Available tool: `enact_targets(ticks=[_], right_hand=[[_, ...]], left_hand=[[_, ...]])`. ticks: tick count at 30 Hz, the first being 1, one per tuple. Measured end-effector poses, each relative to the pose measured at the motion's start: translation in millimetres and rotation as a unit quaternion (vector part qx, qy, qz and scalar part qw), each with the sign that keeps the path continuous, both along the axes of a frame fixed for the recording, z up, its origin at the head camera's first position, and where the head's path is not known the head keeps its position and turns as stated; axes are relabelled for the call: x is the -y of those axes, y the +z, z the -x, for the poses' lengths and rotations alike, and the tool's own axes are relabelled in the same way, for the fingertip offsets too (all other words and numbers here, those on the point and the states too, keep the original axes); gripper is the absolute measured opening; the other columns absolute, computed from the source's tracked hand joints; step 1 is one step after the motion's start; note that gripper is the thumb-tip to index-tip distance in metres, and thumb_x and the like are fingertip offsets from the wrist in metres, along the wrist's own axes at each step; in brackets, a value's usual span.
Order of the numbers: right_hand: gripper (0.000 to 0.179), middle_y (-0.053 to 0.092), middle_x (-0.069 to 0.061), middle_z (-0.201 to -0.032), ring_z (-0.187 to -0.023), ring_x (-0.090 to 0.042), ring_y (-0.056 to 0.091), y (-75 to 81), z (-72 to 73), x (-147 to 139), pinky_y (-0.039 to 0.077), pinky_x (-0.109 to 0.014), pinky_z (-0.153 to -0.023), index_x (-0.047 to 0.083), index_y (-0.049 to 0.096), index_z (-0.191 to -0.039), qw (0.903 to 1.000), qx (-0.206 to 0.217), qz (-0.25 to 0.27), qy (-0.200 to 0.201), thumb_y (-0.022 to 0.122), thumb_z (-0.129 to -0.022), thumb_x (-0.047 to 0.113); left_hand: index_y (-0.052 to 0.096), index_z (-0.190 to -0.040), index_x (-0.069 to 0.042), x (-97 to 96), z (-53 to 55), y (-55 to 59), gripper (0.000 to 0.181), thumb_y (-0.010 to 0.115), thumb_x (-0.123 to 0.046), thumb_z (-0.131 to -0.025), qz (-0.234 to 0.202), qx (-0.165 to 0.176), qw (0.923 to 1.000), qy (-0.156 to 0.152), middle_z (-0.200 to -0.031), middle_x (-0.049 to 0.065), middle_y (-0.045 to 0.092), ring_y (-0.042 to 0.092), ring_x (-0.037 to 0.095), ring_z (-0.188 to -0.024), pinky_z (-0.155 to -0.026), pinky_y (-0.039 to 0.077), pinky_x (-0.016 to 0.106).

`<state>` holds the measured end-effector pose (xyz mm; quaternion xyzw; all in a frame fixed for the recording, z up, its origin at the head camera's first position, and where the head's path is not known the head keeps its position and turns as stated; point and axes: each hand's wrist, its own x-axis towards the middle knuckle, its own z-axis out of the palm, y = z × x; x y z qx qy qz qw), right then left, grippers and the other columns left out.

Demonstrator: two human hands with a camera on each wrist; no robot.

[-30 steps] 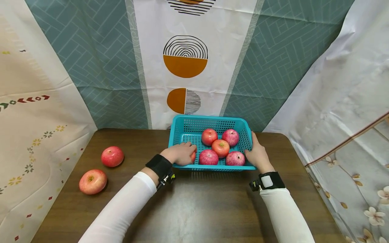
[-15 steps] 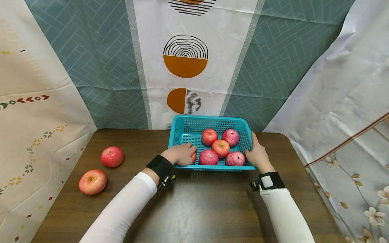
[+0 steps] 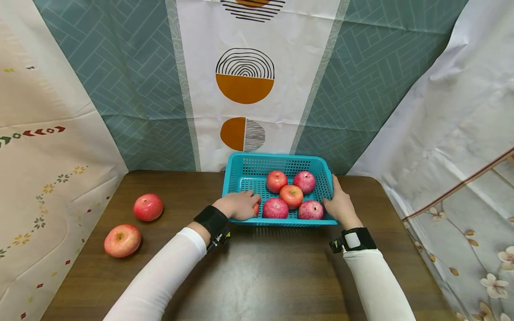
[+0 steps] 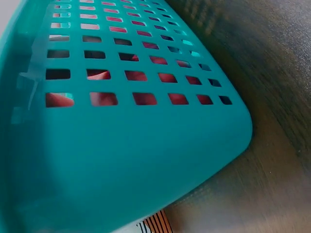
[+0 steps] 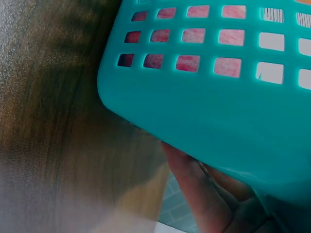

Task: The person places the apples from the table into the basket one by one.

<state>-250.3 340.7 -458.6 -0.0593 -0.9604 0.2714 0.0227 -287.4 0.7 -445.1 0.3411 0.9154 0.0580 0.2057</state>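
Observation:
A turquoise plastic basket (image 3: 277,222) stands at the far side of the table, with several red apples inside. My left hand (image 3: 239,204) reaches over its near left corner and holds an apple (image 3: 255,209), mostly hidden under the fingers. At the opposite end, my right hand (image 3: 340,206) grips the basket's right side, thumb inside the rim. In the right wrist view the fingers (image 5: 194,189) curl under the basket's edge. Beside the left hand's apple sit a pinkish apple (image 3: 275,208) and an orange-red apple (image 3: 291,196). The left wrist view is filled by the basket wall (image 4: 121,145).
Two more apples lie on the brown table (image 3: 277,276) to the left: a red apple (image 3: 148,207) and a paler apple (image 3: 122,240) nearer me. A patterned cloth (image 3: 249,129) hangs right behind the table's back edge, and a floral cloth (image 3: 462,223) hangs on the right.

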Motion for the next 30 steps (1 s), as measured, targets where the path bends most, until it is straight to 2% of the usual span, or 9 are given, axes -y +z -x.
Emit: enact_targets(ticks=[7, 15, 25, 30], right_hand=[[0.085, 0.052, -0.039, -0.126, -0.098, -0.048, 0.06, -0.1, -0.4, 0.1, 0.05, -0.065, -0.081, 0.005, 0.005, -0.158, 1.0, 0.0, -0.002, 0.001, 0.059, -0.093, 0.011], [0.085, 0.053, -0.039, -0.126, -0.099, -0.048, 0.06, -1.1, 1.0, -0.7, 0.051, -0.065, -0.081, 0.005, 0.006, -0.158, 1.0, -0.003, -0.006, 0.002, 0.059, -0.092, 0.012], [0.087, 0.055, -0.039, -0.123, -0.095, -0.047, 0.061, -1.0, 0.1, -0.4, 0.051, -0.064, -0.078, 0.006, 0.005, -0.159, 0.9999, -0.012, -0.006, 0.006, 0.059, -0.092, 0.01], [0.087, 0.053, -0.039, -0.125, -0.096, -0.048, 0.061, 0.5, -0.8, 0.8, 0.05, -0.065, -0.08, 0.006, 0.004, -0.159, 0.9999, -0.01, -0.006, 0.006, 0.059, -0.092, 0.01]], left_hand=[[0.048, -0.142, -0.022, 0.4, 0.4, -1.9, 0.047, 0.049, -0.035, -0.096, -0.016, -0.011, 0.9998, -0.009, -0.146, 0.008, 0.043, 0.039, 0.026, -0.13, -0.1, 0.045, 0.048], [0.052, -0.136, -0.021, 1.4, -0.2, 0.2, 0.043, 0.051, -0.033, -0.096, -0.028, -0.015, 0.9994, -0.015, -0.138, 0.007, 0.048, 0.044, 0.024, -0.122, -0.091, 0.049, 0.043], [0.054, -0.133, -0.022, 1.8, -0.6, 0.3, 0.04, 0.056, -0.035, -0.095, -0.045, -0.016, 0.9988, -0.011, -0.132, 0.005, 0.05, 0.046, 0.02, -0.11, -0.079, 0.05, 0.037], [0.055, -0.131, -0.024, 1.7, -0.2, -1.4, 0.04, 0.056, -0.036, -0.094, -0.045, -0.021, 0.9987, -0.012, -0.127, 0.003, 0.051, 0.045, 0.018, -0.109, -0.079, 0.05, 0.036]])
